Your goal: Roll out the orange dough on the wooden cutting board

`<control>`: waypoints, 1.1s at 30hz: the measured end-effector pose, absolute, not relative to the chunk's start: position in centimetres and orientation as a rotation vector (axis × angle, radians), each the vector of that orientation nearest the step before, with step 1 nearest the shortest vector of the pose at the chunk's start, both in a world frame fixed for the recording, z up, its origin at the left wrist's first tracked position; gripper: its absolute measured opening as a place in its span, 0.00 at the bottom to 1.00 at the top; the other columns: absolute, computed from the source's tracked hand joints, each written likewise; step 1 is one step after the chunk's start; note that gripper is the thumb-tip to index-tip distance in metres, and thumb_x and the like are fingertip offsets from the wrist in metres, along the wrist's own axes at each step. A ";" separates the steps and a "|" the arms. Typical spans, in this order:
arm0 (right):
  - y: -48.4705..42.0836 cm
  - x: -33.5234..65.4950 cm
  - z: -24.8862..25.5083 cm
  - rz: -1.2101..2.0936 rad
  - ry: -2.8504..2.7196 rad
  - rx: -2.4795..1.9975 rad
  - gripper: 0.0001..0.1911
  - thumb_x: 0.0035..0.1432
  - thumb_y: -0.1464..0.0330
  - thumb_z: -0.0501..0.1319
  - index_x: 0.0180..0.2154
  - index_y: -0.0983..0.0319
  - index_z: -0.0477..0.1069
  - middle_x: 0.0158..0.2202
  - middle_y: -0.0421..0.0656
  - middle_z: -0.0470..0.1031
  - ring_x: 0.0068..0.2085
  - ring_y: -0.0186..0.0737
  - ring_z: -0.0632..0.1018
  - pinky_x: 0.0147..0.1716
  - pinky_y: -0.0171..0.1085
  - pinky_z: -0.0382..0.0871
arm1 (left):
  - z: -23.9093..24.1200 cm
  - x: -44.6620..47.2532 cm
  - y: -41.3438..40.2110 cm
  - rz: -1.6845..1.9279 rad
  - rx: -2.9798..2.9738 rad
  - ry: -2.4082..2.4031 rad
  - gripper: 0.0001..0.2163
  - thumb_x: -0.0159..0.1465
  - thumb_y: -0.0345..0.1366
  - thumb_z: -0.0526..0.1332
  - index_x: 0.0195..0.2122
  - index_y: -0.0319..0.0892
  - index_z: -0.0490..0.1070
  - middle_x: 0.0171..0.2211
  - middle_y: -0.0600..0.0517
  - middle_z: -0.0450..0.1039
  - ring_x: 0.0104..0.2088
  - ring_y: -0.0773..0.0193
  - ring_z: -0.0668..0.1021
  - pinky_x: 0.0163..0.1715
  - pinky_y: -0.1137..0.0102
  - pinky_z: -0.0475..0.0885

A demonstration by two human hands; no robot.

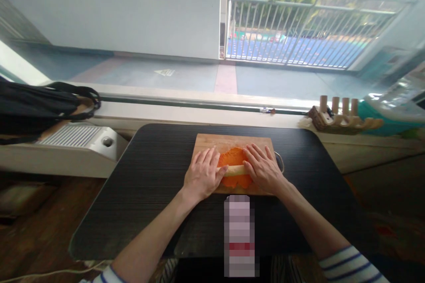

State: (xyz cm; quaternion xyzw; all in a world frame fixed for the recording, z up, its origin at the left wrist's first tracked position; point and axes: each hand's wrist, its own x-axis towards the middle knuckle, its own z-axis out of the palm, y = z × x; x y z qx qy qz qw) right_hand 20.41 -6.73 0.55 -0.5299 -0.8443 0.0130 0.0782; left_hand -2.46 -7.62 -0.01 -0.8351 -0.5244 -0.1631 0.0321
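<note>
A pale wooden rolling pin [235, 170] lies crosswise on a sheet of orange dough [237, 158] with ragged edges. The dough rests on a wooden cutting board [207, 140]. Over the pin's left end lies my left hand [202, 172], palm down, fingers stretched flat and pointing away from me, thumb along the pin. My right hand [264, 168] covers the other end the same way, its fingers spread and partly over the dough. Both palms hide the pin's ends. A metal ring handle [280, 162] sticks out at the board's right side.
The board stands on a dark table [149, 177]. A blurred pixel patch [239, 234] covers part of the view below it. Behind are the window sill [199, 116], a wooden peg rack [345, 119] and a teal container [378, 119]. A black bag [36, 106] sits at left.
</note>
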 end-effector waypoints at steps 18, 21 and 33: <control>-5.5 20.0 0.0 -0.065 -2.413 -1.648 0.26 0.67 0.61 0.43 0.62 0.62 0.58 0.64 0.52 0.58 0.65 0.50 0.58 0.63 0.57 0.44 | -0.1 -2.2 -6.0 -0.551 -2.520 -1.730 0.28 0.67 0.50 0.46 0.59 0.33 0.62 0.58 0.37 0.66 0.59 0.48 0.68 0.56 0.53 0.63; -4.8 19.8 0.0 -0.068 -2.399 -1.662 0.25 0.67 0.62 0.42 0.61 0.63 0.59 0.64 0.52 0.59 0.65 0.49 0.58 0.63 0.56 0.45 | 0.0 -2.2 -5.3 -0.541 -2.519 -1.750 0.28 0.68 0.50 0.46 0.59 0.34 0.62 0.58 0.38 0.67 0.58 0.49 0.68 0.56 0.55 0.63; -1.4 19.1 0.8 0.106 -2.341 -1.896 0.26 0.64 0.66 0.43 0.63 0.62 0.56 0.65 0.49 0.58 0.65 0.50 0.56 0.61 0.60 0.50 | 0.2 -2.4 -1.3 -0.529 -2.497 -1.818 0.26 0.69 0.49 0.42 0.53 0.34 0.68 0.54 0.40 0.71 0.55 0.52 0.71 0.55 0.57 0.65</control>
